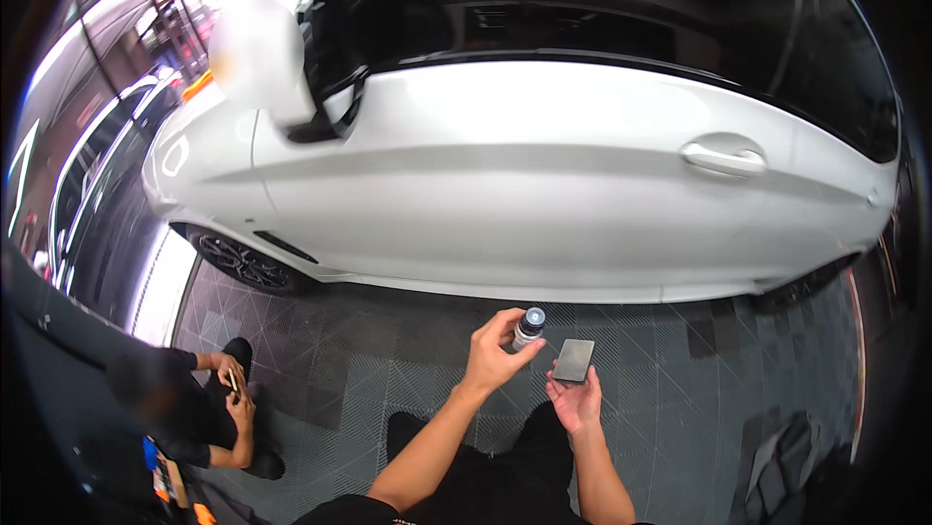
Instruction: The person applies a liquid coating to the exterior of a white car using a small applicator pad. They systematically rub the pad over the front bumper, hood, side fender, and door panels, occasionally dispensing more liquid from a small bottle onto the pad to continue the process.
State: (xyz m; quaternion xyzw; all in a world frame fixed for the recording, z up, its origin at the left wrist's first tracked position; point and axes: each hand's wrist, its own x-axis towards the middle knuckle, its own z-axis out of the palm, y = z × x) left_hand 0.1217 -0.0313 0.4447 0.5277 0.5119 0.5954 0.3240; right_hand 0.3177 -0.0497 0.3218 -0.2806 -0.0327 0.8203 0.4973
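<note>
The bottle (527, 336), small with a pale label, is in the left hand (493, 352), above the floor (670, 379) and near the floor's edge along the sill of the white car (485, 224). Its long axis is close to upright, with a slight tilt. The dark cap (533, 317) points up toward the camera and is set slightly toward the car; the base points down and toward the person.

The fingers of the left hand are closed to the width of the bottle: the index finger bears on the car side of the body, the thumb on the near side. The cap is clear of the fingers. The remaining fingers are partly hidden.

The grey rectangular piece (575, 360) is in the right hand (580, 406), just beside the bottle and apart from it. Its broad face is turned up. Its long axis runs from the palm toward the car, the far end leaning right. The right fingers grip its lower part, fingertips at the left edge, thumb at the right; contact underneath cannot be seen.

At left, a second person (184, 408) holds a slim object (232, 381).
</note>
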